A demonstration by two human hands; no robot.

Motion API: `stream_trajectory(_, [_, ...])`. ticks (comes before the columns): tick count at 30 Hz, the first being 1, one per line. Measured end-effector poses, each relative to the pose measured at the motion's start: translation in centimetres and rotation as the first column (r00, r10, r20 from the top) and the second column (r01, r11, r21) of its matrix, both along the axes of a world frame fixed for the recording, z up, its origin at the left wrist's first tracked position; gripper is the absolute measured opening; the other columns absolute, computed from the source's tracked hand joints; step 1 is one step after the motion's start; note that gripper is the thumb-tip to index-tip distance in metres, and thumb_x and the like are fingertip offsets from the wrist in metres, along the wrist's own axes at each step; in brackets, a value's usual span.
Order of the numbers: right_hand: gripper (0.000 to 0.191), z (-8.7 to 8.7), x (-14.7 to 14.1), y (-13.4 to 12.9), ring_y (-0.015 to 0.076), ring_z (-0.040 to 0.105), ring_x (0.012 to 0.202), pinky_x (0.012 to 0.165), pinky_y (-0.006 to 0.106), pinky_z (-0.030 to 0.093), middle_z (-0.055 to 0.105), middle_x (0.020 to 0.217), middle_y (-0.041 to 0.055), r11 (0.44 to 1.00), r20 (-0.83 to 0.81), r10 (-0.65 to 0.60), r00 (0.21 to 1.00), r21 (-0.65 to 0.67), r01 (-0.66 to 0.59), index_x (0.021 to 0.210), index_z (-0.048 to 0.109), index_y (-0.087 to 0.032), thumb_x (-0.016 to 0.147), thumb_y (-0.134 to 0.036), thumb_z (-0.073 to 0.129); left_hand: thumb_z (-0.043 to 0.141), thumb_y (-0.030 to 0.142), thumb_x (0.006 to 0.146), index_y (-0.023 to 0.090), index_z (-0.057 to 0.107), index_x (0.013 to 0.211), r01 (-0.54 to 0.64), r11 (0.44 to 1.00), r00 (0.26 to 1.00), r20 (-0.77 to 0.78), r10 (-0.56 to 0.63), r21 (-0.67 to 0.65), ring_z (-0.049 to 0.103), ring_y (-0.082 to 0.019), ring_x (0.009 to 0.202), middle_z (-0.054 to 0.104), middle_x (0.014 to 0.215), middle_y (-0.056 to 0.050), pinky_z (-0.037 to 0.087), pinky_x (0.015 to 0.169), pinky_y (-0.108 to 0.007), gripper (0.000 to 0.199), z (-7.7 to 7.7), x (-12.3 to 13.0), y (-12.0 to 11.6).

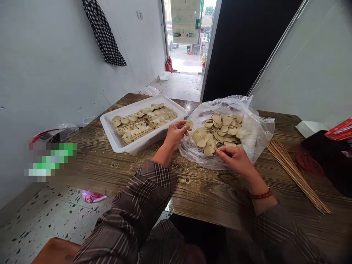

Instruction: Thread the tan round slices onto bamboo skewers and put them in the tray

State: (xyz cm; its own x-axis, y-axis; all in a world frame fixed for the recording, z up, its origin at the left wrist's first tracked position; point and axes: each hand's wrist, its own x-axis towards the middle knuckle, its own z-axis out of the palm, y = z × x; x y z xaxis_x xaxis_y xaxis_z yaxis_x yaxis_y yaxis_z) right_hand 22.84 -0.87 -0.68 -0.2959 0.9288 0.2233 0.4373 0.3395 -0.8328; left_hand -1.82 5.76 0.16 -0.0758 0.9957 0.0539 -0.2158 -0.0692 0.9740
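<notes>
My left hand [177, 132] pinches a thin, round beige slice [189, 125] between thumb and fingertips, over the near left edge of a clear plastic bag [257, 126]. More loose slices [227, 126] of the same kind lie heaped in the open bag. My right hand [233, 157] is closed at the end of a skewer, most of which is hidden by the slices. Several threaded slices [205, 140] run along it, away from my fingers towards the left hand. Left of the bag, a white tray [121, 148] holds filled skewers [143, 123] in rows.
A bundle of bamboo skewers [298, 176] lies on the wooden table [203, 194] to the right. Beyond it are red-handled scissors [309, 163] and a black container [327, 146]. A wall runs along the left, and a doorway [187, 55] stands ahead.
</notes>
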Motion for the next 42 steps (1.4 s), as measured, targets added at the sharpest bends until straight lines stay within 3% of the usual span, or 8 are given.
stream_trajectory(12, [0.027, -0.45, 0.10, 0.26, 0.0138, 0.054, 0.056, 0.050, 0.025, 0.036, 0.066, 0.064, 0.0011, 0.999, 0.047, 0.006, 0.999, 0.038, -0.007, 0.080, 0.075, -0.018, 0.086, -0.039, 0.059, 0.076, 0.029, 0.067, 0.015, 0.064, 0.077, 0.003, 0.998, 0.997, -0.080, 0.003, 0.066, 0.050, -0.007, 0.054, 0.066, 0.067, -0.001, 0.038, 0.052, -0.021, 0.021, 0.30, 0.33, -0.37])
stream_trajectory(23, [0.030, -0.46, 0.10, 0.27, 0.0144, 0.056, 0.059, 0.057, 0.026, 0.040, 0.067, 0.064, 0.0021, 0.998, 0.133, -0.002, 0.991, 0.059, -0.005, 0.082, 0.075, -0.015, 0.089, -0.038, 0.056, 0.078, 0.036, 0.067, 0.015, 0.060, 0.074, 0.006, 0.986, 0.984, -0.175, 0.023, 0.164, 0.049, -0.007, 0.053, 0.060, 0.061, 0.001, 0.041, 0.054, -0.021, 0.028, -0.09, 0.31, -0.21])
stream_trajectory(28, [0.029, -0.48, 0.00, 0.34, 0.0150, 0.058, 0.061, 0.058, 0.026, 0.040, 0.068, 0.066, 0.0024, 0.998, 0.130, -0.014, 0.991, 0.059, 0.006, 0.082, 0.074, -0.015, 0.088, -0.037, 0.056, 0.079, 0.038, 0.067, 0.015, 0.060, 0.073, 0.071, 0.982, 0.968, -0.251, -0.026, 0.174, 0.049, -0.007, 0.051, 0.057, 0.060, 0.002, 0.038, 0.051, -0.021, 0.030, -0.28, 0.61, -0.16])
stream_trajectory(33, [0.029, -0.30, -0.13, 0.24, 0.0160, 0.061, 0.063, 0.060, 0.026, 0.043, 0.071, 0.069, 0.0031, 0.997, 0.104, -0.008, 0.995, 0.071, 0.001, 0.081, 0.074, -0.016, 0.088, -0.037, 0.057, 0.079, 0.038, 0.066, 0.015, 0.062, 0.076, 0.037, 0.993, 0.988, -0.151, -0.020, 0.109, 0.050, -0.007, 0.050, 0.058, 0.060, 0.003, 0.038, 0.051, -0.021, 0.030, -0.08, 0.47, -0.28])
stream_trajectory(38, [0.027, -0.34, -0.26, 0.19, 0.0175, 0.065, 0.068, 0.064, 0.027, 0.046, 0.074, 0.075, 0.0042, 0.994, 0.088, -0.005, 0.996, 0.111, -0.005, 0.080, 0.075, -0.017, 0.087, -0.036, 0.058, 0.078, 0.033, 0.067, 0.013, 0.066, 0.077, 0.039, 0.999, 0.998, -0.050, -0.039, -0.001, 0.048, -0.005, 0.047, 0.056, 0.057, 0.002, 0.025, 0.044, -0.019, 0.026, -0.14, 0.20, -0.21])
stream_trajectory(42, [0.027, -0.45, -0.27, 0.19, 0.0178, 0.065, 0.067, 0.064, 0.027, 0.047, 0.074, 0.074, 0.0043, 0.994, 0.081, -0.008, 0.997, 0.109, -0.001, 0.081, 0.075, -0.016, 0.087, -0.036, 0.058, 0.076, 0.030, 0.067, 0.013, 0.065, 0.077, 0.053, 0.998, 0.998, 0.041, -0.052, -0.027, 0.050, -0.005, 0.047, 0.057, 0.059, 0.002, 0.024, 0.043, -0.017, 0.023, -0.24, 0.22, -0.20])
